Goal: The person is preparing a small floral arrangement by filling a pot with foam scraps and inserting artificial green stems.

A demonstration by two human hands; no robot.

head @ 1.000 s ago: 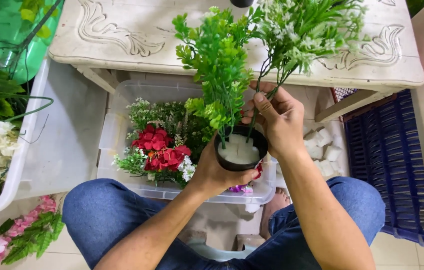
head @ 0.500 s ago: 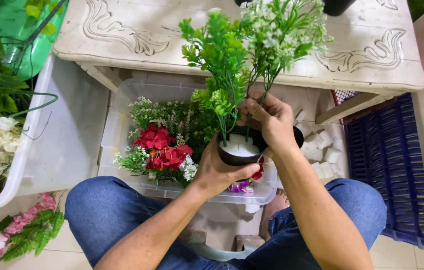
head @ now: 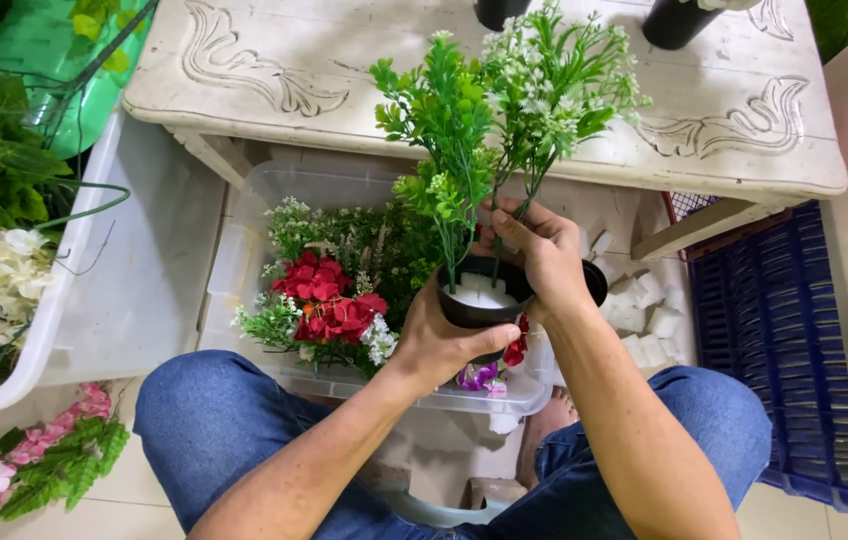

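Pot (head: pixel 489 305) raised slightly nearer counter (head: pixel 244 95) edge since earlier frame. Left hand (head: pixel 444 340) wraps black pot from below; right hand (head: pixel 544 255) pinches green stems (head: pixel 464 215) at rim, wrist bent down.

I had one view only, from the head-worn camera. It looked steeply down over the wearer's knees (head: pixel 214 420) and forearms, facing forward toward the pale carved worktop (head: pixel 274 75) at the frame's top. It sat close, with the hands mid-frame and the floor at the edges.
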